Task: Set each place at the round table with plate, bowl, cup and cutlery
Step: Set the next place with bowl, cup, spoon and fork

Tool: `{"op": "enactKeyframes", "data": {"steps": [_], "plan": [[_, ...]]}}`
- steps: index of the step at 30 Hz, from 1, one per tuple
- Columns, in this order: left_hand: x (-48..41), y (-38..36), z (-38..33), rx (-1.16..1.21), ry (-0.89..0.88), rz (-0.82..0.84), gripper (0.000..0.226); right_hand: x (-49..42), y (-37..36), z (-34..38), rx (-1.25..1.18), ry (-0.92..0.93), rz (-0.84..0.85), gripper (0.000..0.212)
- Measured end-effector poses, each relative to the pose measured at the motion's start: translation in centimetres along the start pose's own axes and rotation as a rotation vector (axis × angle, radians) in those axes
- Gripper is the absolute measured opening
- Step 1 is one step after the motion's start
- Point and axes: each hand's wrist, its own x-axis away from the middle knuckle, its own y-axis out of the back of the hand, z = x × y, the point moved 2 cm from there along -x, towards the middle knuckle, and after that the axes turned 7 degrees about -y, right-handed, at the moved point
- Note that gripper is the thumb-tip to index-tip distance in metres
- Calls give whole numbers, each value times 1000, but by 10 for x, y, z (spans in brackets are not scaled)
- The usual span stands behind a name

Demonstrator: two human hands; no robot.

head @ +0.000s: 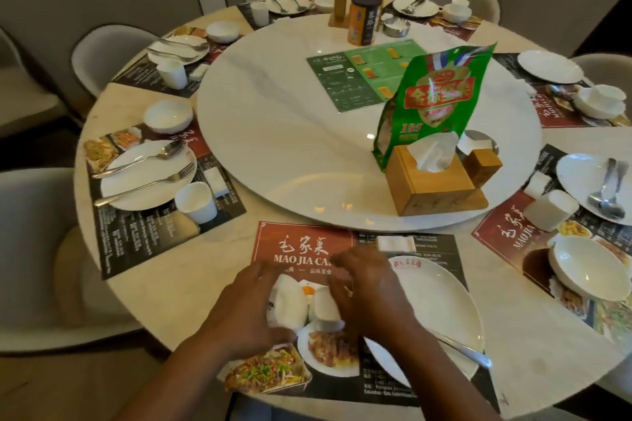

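Head view: your left hand (249, 304) curls round a white bowl (290, 304). Just right of it, your right hand (369, 294) arches, fingers bent, over a white cup (326, 306), grip unclear. The plate (441, 297) lies just right of that hand.

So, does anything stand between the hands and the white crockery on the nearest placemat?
Nothing visible does. The left hand grips one white piece and the right hand is on a second white piece, both on the placemat left of the plate.
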Motion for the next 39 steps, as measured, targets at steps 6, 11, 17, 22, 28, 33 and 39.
{"op": "enactKeyframes", "data": {"steps": [6,11,17,22,28,33,39], "plan": [[5,-6,10,-90,-49,26,128,-21,-32,41,180,62,329,44],[-1,3,19,-45,-117,7,118,-41,-32,39,156,-73,411,48],[-23,31,35,364,-49,-40,94,-61,-30,36,10,-29,556,77],[-44,49,44,755,4,-5,66,-78,-30,34,-129,-95,336,54],[-62,53,51,899,104,-145,41,-97,-35,38,38,-249,291,31],[-75,55,62,600,79,-118,22,-103,-45,36,92,-309,316,32],[-88,54,70,419,63,-123,36,-107,-60,30,101,-366,358,37]]}}
